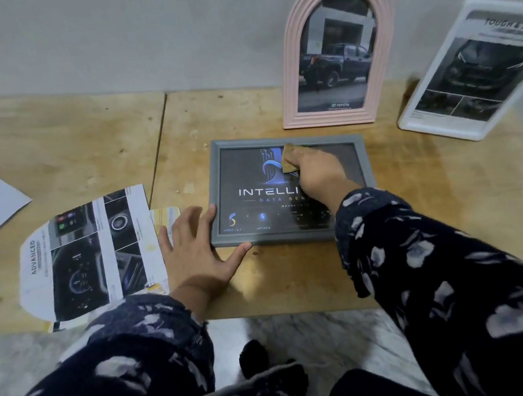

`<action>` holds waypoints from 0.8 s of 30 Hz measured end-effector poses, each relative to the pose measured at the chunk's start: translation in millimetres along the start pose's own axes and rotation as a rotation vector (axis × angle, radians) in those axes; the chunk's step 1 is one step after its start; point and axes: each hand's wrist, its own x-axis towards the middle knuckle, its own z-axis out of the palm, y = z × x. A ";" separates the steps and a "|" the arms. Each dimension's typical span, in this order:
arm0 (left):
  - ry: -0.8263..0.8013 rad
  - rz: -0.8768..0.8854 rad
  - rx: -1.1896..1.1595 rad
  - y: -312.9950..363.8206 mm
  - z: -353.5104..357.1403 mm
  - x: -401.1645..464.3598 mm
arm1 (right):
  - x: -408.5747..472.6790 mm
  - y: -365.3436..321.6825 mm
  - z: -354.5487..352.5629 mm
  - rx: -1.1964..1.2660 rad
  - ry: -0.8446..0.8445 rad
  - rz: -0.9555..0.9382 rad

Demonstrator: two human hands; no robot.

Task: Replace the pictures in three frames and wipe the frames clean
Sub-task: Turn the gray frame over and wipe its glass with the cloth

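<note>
The grey frame (289, 188) lies flat on the bench (413, 199); left hand (195, 252) fingers spread, bracing its corner; right hand (313, 173) fingers pinch a cloth (289, 160) on the glass. Light, rigid, likely slippery: hold by its edges.

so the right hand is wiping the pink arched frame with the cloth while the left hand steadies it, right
Not quite: in the head view the right hand holds the cloth on the grey frame lying flat, which the left hand steadies. The pink arched frame stands untouched behind.

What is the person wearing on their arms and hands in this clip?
Both arms wear long, loose dark navy sleeves printed with pale grey-white floral or leaf shapes, cuffs ending at the wrists. The left hand and right hand are bare: no gloves, rings or watch visible.
</note>
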 end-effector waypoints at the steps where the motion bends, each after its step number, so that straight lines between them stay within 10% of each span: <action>1: -0.004 -0.001 0.010 0.5 -0.6 -0.6 | 1.5 0.4 -1.8 -0.011 -0.025 -0.006; 24: -0.244 -0.388 -0.405 1.5 -52.6 41.6 | 10.2 7.1 -20.0 -0.072 -0.192 -0.038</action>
